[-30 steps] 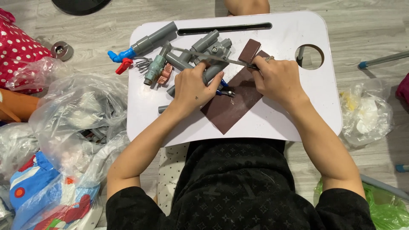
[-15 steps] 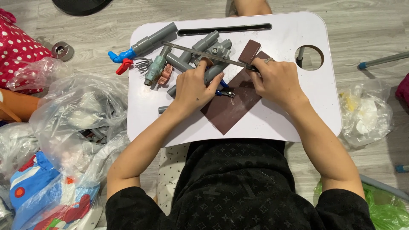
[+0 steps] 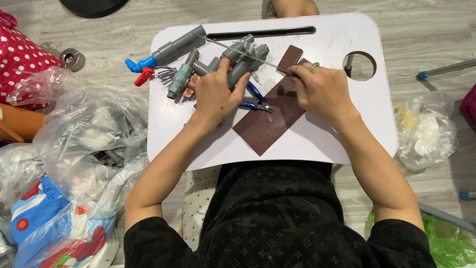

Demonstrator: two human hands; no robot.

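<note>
My left hand (image 3: 216, 94) presses down on a grey plastic pipe fitting (image 3: 246, 58) on the white lap table (image 3: 317, 134). A thin metal saw blade (image 3: 238, 49) is gripped in my right hand (image 3: 320, 90) and lies slantwise across the top of the fitting, reaching up and left. Under my hands lies a brown sheet of sandpaper (image 3: 270, 121) with pale dust on it. Blue-handled pliers (image 3: 258, 101) rest between my hands.
More grey fittings, a grey pipe with a blue end (image 3: 163, 52) and a red tap handle (image 3: 144, 76) lie at the table's left. Clear plastic bags (image 3: 84, 144) crowd the floor at left, another bag (image 3: 426, 131) at right. The table has a round hole (image 3: 359, 66).
The blade has slid up and left across the fitting as my right hand pushed forward. My left hand stays on the fitting.
</note>
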